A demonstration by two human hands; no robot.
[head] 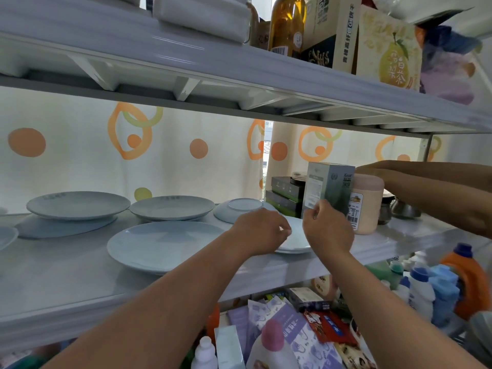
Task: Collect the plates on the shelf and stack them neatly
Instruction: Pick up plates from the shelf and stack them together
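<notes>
Glazed pale-blue round ceramic plate (297, 238) looks stiff, slippery, breakable, so lift by opposite rims; left hand (259, 231) pinches its rim, right hand (328, 230) hold cannot tell

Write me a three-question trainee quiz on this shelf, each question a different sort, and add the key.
1. True or false: the rear plate beside the dark boxes lies upside down.
2. What stands directly right of the green box? A) pink jar B) kettle C) mug
3. Fill in: the left hand and right hand are over a pale ____ at the shelf's front.
Key: 1 true; 2 A; 3 plate.
</notes>
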